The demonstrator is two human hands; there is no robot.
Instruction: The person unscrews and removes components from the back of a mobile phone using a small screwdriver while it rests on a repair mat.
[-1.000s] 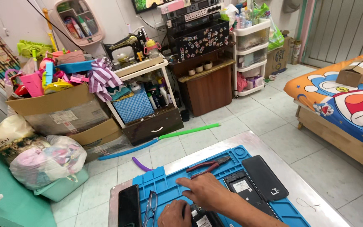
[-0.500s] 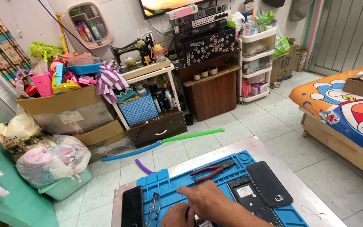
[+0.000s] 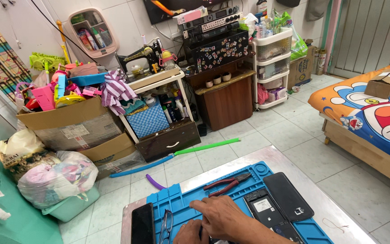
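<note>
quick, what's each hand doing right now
Left hand: curled at the frame's bottom edge, grip cannot be told.
Right hand: palm down on the blue mat, contents hidden.

Worktop [image 3: 339, 212]: brushed metal, dull sheen. Mat [image 3: 181, 203] under right hand [image 3: 220, 217]: matt blue rubbery plastic. Pliers [image 3: 226, 184] beyond hand: red plastic grips, dark steel. Phone back cover [image 3: 287, 196] right of hand: glossy black.

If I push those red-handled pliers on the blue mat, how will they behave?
The pliers lie flat, so they would probably slide, not roll. The mat looks rubbery, so it may grip them. Their handles are spread, so they might pivot when lifted.
</note>
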